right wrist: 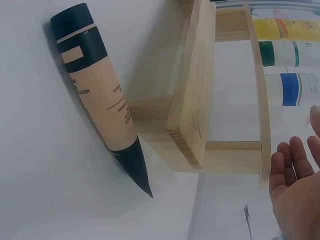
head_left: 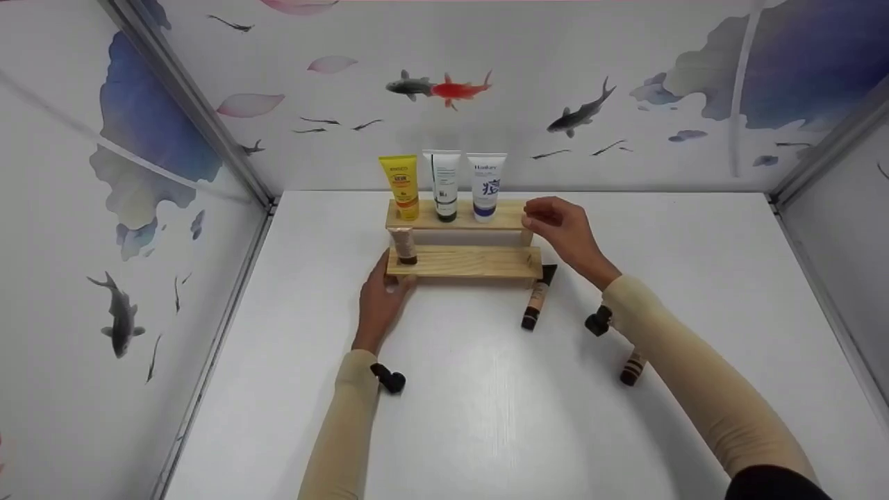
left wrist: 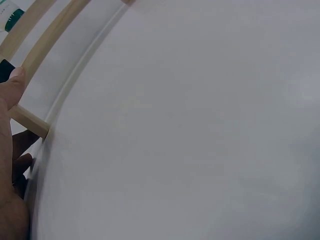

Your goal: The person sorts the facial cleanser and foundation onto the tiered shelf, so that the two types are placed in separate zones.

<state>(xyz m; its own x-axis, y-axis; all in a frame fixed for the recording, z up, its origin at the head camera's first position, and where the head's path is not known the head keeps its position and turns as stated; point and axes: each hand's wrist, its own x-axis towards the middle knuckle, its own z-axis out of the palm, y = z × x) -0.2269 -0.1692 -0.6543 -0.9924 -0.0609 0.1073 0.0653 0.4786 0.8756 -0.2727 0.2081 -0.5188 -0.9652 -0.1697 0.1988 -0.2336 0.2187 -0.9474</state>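
The rack [head_left: 472, 262] stands on the tabletop [head_left: 458, 403], long axis crosswise to the person, its lower left end gripped by the left hand [head_left: 380, 303], its upper right end just beside the relaxed, empty right hand [head_left: 568, 232] (contact there unconfirmed).

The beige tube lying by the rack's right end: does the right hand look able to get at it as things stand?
Probably yes: the right hand appears to hold nothing and is near the beige tube, which has nothing lying on it. Only the wooden rack beside it might crowd the grasp.
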